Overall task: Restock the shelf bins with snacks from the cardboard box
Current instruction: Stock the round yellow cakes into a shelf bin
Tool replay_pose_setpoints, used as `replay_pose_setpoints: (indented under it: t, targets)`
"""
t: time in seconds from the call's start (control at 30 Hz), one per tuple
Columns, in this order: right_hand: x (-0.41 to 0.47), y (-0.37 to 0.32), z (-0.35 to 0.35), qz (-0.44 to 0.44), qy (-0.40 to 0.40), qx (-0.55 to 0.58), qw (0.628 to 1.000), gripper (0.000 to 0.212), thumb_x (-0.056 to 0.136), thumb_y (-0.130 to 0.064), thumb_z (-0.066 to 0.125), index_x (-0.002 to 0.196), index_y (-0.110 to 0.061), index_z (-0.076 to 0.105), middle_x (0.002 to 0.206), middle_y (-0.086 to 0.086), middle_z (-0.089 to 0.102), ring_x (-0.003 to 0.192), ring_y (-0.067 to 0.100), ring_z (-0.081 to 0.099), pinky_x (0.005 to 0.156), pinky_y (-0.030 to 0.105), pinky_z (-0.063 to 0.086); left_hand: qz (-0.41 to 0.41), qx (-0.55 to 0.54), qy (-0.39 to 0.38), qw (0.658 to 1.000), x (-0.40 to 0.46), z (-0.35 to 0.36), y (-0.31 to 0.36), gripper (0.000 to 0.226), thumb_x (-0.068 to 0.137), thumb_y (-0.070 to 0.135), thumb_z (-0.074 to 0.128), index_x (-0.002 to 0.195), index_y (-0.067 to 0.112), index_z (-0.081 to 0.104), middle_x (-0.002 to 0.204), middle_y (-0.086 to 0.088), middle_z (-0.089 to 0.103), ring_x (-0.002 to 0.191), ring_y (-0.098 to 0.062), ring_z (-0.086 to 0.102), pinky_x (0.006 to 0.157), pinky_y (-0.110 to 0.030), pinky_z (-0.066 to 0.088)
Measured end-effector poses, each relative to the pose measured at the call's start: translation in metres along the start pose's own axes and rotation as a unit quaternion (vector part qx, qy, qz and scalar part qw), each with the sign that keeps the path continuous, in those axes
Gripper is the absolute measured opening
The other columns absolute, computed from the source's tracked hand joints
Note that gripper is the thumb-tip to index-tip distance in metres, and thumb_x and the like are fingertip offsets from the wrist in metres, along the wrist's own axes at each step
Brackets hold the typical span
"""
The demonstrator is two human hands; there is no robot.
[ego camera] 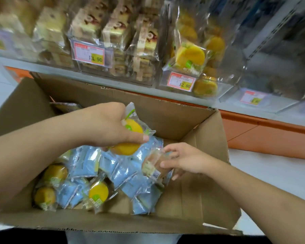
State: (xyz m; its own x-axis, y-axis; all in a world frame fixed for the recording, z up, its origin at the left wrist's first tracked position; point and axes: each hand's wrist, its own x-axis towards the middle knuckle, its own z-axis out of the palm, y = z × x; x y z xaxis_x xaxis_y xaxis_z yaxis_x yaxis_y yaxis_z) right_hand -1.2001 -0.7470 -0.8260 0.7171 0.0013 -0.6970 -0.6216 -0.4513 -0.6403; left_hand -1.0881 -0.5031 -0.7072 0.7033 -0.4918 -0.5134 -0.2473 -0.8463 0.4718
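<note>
Two hands (113, 127) (181, 159) — three packets (130, 131) held.

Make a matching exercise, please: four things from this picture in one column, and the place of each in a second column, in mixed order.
Things:
1. yellow cake packs
2. brown cake pack
3. blue packets
4. price tag 13.90

Places:
A. on the front of a shelf bin
B. loose in the cardboard box
C. in the left hand
D. in the right hand

Pairs: 1-C, 2-D, 3-B, 4-A
</note>
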Motion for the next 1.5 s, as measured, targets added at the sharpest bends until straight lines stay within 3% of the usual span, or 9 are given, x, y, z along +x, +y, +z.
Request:
replay_pose_setpoints:
  t: [0.13, 0.27, 0.4, 0.57, 0.73, 0.93, 1.1, 1.27, 1.5]
  targets:
    - [-0.069, -0.048, -0.041, -0.160, 0.172, 0.091, 0.968, 0.028, 0.091, -0.009, 0.081, 0.116, -0.021, 0.074, 0.116, 0.005, 0.075, 0.097, 0.020, 0.077, 0.075, 0.047, 0.067, 0.007, -0.204, 0.098, 0.974, -0.009, -0.013, 0.005, 0.058, 0.073, 0.068, 0.082, 0.104, 0.022, 0.064, 0.088, -0.008, 0.076, 0.069, -0.023, 0.077, 0.055, -0.040, 0.064]
    - [-0.111, -0.080, -0.037, -0.344, 0.387, 0.014, 0.855, 0.048, 0.086, -0.007, 0.084, 0.122, -0.037, 0.072, 0.121, -0.014, 0.073, 0.117, 0.008, 0.068, 0.097, 0.024, 0.055, -0.006, -0.431, 0.084, 0.898, -0.016, -0.012, 0.020, 0.051, 0.087, 0.058, 0.077, 0.122, 0.022, 0.069, 0.102, -0.019, 0.077, 0.082, -0.025, 0.077, 0.068, -0.049, 0.067]
    - [-0.127, -0.102, -0.019, -0.455, 0.378, -0.127, 0.796, 0.058, 0.085, -0.005, 0.081, 0.134, -0.032, 0.068, 0.148, -0.016, 0.053, 0.142, 0.011, 0.051, 0.110, 0.022, 0.045, 0.036, -0.617, -0.015, 0.786, -0.027, -0.007, 0.043, 0.057, 0.087, 0.059, 0.067, 0.126, 0.019, 0.075, 0.117, -0.014, 0.078, 0.102, -0.033, 0.076, 0.084, -0.049, 0.062]
    - [-0.134, -0.110, -0.014, -0.495, 0.326, -0.050, 0.804, 0.036, 0.091, -0.011, 0.074, 0.122, -0.029, 0.076, 0.161, -0.013, 0.045, 0.152, 0.014, 0.039, 0.120, 0.032, 0.038, 0.128, -0.650, -0.022, 0.749, -0.029, 0.003, 0.045, 0.054, 0.085, 0.034, 0.085, 0.133, 0.015, 0.071, 0.132, -0.020, 0.071, 0.123, -0.043, 0.067, 0.111, -0.063, 0.047]
    - [-0.125, -0.114, -0.017, -0.463, 0.363, 0.061, 0.806, 0.056, 0.087, 0.000, 0.081, 0.127, -0.038, 0.070, 0.162, -0.018, 0.039, 0.151, 0.011, 0.040, 0.112, 0.043, 0.050, 0.131, -0.640, 0.036, 0.756, -0.024, 0.002, 0.054, 0.044, 0.087, 0.021, 0.080, 0.129, 0.012, 0.071, 0.122, -0.018, 0.076, 0.112, -0.039, 0.074, 0.103, -0.057, 0.053]
    - [-0.117, -0.115, -0.030, -0.399, 0.254, 0.233, 0.850, 0.058, 0.090, 0.001, 0.080, 0.127, -0.040, 0.060, 0.126, -0.001, 0.073, 0.118, 0.022, 0.071, 0.104, 0.052, 0.055, 0.145, -0.610, 0.058, 0.777, -0.015, 0.003, 0.061, 0.043, 0.088, 0.018, 0.075, 0.130, 0.012, 0.068, 0.118, -0.014, 0.078, 0.109, -0.032, 0.076, 0.085, -0.044, 0.060]
    - [-0.117, -0.109, -0.049, -0.369, 0.223, 0.189, 0.882, 0.090, 0.086, -0.004, 0.085, 0.145, -0.060, 0.046, 0.135, -0.004, 0.067, 0.119, 0.022, 0.071, 0.098, 0.047, 0.060, 0.123, -0.571, 0.076, 0.808, -0.008, 0.003, 0.062, 0.064, 0.077, 0.017, 0.086, 0.135, 0.016, 0.059, 0.114, -0.011, 0.079, 0.101, -0.029, 0.078, 0.075, -0.037, 0.061]
    - [-0.122, -0.106, -0.078, -0.326, 0.234, 0.004, 0.916, 0.043, 0.083, -0.024, 0.090, 0.118, -0.037, 0.070, 0.114, -0.010, 0.073, 0.105, 0.012, 0.071, 0.093, 0.045, 0.060, 0.108, -0.480, 0.111, 0.863, -0.005, -0.002, 0.064, 0.082, 0.050, 0.033, 0.105, 0.118, 0.019, 0.060, 0.088, -0.010, 0.077, 0.071, -0.023, 0.074, 0.059, -0.032, 0.057]
    - [-0.130, -0.095, -0.106, -0.286, 0.218, -0.074, 0.930, 0.044, 0.071, -0.020, 0.097, 0.101, -0.031, 0.067, 0.104, -0.010, 0.075, 0.105, 0.003, 0.069, 0.088, 0.021, 0.054, 0.089, -0.457, 0.112, 0.878, -0.001, 0.004, 0.069, 0.062, 0.063, 0.031, 0.097, 0.114, 0.021, 0.063, 0.091, -0.014, 0.075, 0.078, -0.033, 0.076, 0.069, -0.051, 0.065]
